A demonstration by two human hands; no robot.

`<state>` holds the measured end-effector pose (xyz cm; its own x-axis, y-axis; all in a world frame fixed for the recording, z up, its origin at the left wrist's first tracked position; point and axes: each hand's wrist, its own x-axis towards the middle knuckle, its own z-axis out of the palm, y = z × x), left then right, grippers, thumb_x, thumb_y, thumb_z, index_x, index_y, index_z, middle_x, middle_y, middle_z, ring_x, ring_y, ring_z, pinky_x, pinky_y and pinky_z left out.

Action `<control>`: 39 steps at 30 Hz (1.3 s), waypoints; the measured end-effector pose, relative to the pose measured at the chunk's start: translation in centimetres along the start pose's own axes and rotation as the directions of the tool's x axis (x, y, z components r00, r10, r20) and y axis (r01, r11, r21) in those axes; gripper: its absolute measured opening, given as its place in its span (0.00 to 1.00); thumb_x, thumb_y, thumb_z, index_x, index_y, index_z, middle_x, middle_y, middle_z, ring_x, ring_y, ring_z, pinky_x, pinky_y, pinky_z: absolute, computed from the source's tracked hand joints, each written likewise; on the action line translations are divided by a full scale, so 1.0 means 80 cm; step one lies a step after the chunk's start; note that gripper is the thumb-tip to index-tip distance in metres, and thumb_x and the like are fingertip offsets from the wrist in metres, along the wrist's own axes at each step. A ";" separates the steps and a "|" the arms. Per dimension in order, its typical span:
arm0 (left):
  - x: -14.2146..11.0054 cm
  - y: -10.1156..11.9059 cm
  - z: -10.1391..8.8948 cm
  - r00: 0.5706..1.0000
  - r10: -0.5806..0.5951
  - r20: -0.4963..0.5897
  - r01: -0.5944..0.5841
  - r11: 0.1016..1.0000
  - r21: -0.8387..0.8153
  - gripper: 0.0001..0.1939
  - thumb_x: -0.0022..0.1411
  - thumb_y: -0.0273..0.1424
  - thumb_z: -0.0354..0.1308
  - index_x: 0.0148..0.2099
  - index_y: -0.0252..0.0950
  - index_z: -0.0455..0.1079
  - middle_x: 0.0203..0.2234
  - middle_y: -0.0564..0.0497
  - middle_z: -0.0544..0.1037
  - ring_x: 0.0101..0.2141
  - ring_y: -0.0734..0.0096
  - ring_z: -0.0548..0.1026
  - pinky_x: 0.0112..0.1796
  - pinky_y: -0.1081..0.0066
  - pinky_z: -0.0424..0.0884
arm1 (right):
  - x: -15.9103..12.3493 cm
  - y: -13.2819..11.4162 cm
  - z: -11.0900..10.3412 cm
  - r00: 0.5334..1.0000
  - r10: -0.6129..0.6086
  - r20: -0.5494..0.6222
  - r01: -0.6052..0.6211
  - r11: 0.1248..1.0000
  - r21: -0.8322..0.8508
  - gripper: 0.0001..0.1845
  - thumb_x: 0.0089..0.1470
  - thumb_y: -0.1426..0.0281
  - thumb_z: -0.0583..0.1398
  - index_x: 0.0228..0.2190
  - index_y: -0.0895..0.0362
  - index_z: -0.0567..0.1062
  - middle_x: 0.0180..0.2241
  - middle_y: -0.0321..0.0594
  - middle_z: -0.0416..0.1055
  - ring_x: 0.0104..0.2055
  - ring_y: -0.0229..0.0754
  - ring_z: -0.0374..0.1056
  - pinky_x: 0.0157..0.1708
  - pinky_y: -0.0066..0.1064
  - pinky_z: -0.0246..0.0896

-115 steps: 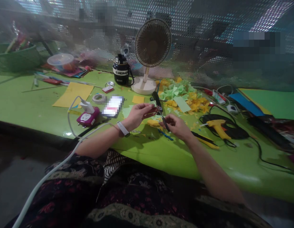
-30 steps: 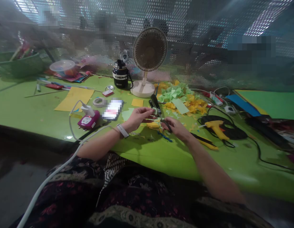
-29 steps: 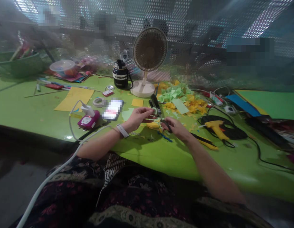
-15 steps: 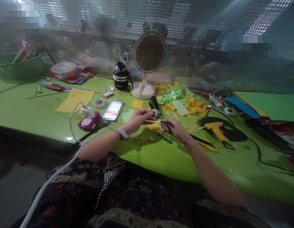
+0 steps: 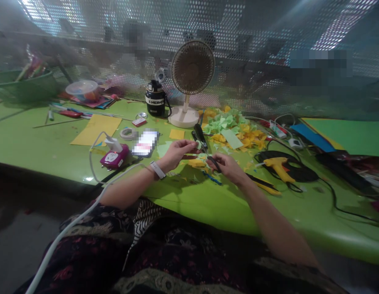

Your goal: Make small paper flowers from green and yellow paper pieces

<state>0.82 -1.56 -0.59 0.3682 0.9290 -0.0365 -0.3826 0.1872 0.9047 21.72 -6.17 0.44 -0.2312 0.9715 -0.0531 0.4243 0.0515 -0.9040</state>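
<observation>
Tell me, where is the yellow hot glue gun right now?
In the head view, the yellow hot glue gun lies to the right of the person's right hand, just in front of a coiled black cable.

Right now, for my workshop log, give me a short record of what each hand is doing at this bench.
left hand: pinches a small pale green paper piece
right hand: holds black-handled scissors
beneath hands: yellow paper scraps
surface: green table
to the right: yellow glue gun

Green table (image 5: 238, 208): yellow card (image 5: 95, 129), glue gun (image 5: 276, 165), paper scraps (image 5: 235, 130), desk fan (image 5: 181, 117), tape roll (image 5: 128, 133).
</observation>
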 end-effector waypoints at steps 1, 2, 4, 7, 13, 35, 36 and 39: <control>0.000 0.000 -0.001 1.000 0.004 0.004 -0.004 1.000 0.001 0.16 0.53 0.37 0.71 0.36 0.31 0.72 0.31 0.50 0.79 0.35 0.70 0.80 0.42 0.64 0.77 | 0.000 0.000 0.000 1.000 -0.005 -0.001 0.005 1.000 0.001 0.28 0.43 0.45 0.67 0.27 0.55 0.69 0.23 0.32 0.65 0.25 0.36 0.61 0.26 0.29 0.54; 0.001 -0.001 -0.001 1.000 0.008 0.006 -0.008 1.000 0.002 0.16 0.53 0.38 0.71 0.36 0.31 0.72 0.31 0.50 0.79 0.35 0.70 0.80 0.42 0.64 0.77 | 0.000 0.000 0.000 1.000 -0.008 -0.003 0.008 1.000 0.004 0.28 0.43 0.44 0.67 0.26 0.55 0.68 0.23 0.32 0.65 0.25 0.36 0.61 0.26 0.29 0.55; 0.001 0.000 -0.001 1.000 0.011 0.003 -0.011 1.000 0.006 0.17 0.53 0.38 0.71 0.36 0.31 0.72 0.30 0.51 0.78 0.34 0.70 0.80 0.42 0.64 0.77 | 0.000 0.000 0.000 1.000 -0.004 -0.007 0.004 1.000 0.008 0.28 0.42 0.44 0.68 0.26 0.55 0.68 0.23 0.32 0.66 0.25 0.36 0.62 0.26 0.30 0.56; 0.000 0.003 0.001 1.000 0.006 -0.011 -0.005 1.000 0.016 0.16 0.54 0.37 0.71 0.35 0.31 0.72 0.29 0.52 0.78 0.33 0.71 0.80 0.42 0.64 0.77 | 0.000 -0.003 0.000 1.000 0.009 -0.018 -0.009 1.000 0.004 0.30 0.40 0.43 0.68 0.25 0.55 0.68 0.22 0.32 0.66 0.24 0.36 0.62 0.25 0.29 0.56; -0.001 0.007 0.002 1.000 0.006 -0.028 -0.005 1.000 0.030 0.14 0.55 0.36 0.70 0.35 0.32 0.72 0.28 0.52 0.77 0.31 0.73 0.79 0.40 0.67 0.76 | -0.002 -0.011 0.002 0.999 0.024 -0.026 -0.024 1.000 0.013 0.32 0.36 0.41 0.69 0.23 0.55 0.68 0.20 0.33 0.67 0.23 0.37 0.63 0.25 0.30 0.57; 0.001 0.006 0.000 0.999 0.007 -0.035 -0.006 1.000 0.018 0.13 0.56 0.34 0.70 0.36 0.31 0.72 0.27 0.53 0.77 0.29 0.76 0.78 0.32 0.74 0.75 | -0.001 -0.007 0.001 0.995 -0.035 -0.091 0.033 0.999 -0.016 0.32 0.35 0.40 0.68 0.22 0.54 0.67 0.19 0.32 0.65 0.21 0.36 0.61 0.23 0.30 0.56; 0.001 0.006 0.000 0.999 0.002 -0.043 -0.001 1.000 0.007 0.12 0.56 0.34 0.69 0.36 0.31 0.72 0.28 0.53 0.77 0.29 0.76 0.79 0.32 0.75 0.75 | 0.000 -0.007 0.000 0.992 -0.044 -0.114 0.043 0.999 -0.014 0.32 0.35 0.40 0.69 0.21 0.54 0.67 0.19 0.32 0.65 0.21 0.36 0.61 0.22 0.31 0.56; 0.003 0.007 0.000 0.998 -0.029 -0.064 0.026 0.999 -0.042 0.10 0.57 0.32 0.69 0.37 0.31 0.72 0.30 0.50 0.79 0.30 0.74 0.80 0.32 0.75 0.75 | 0.002 -0.004 -0.008 0.972 -0.069 -0.223 0.066 0.998 -0.021 0.31 0.38 0.40 0.68 0.23 0.54 0.68 0.20 0.34 0.67 0.23 0.38 0.62 0.22 0.31 0.56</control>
<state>0.70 -1.23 -0.12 0.3241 0.9418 -0.0896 -0.4081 0.2246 0.8849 22.08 -5.87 1.01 -0.0585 0.9927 0.1050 0.4267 0.1200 -0.8964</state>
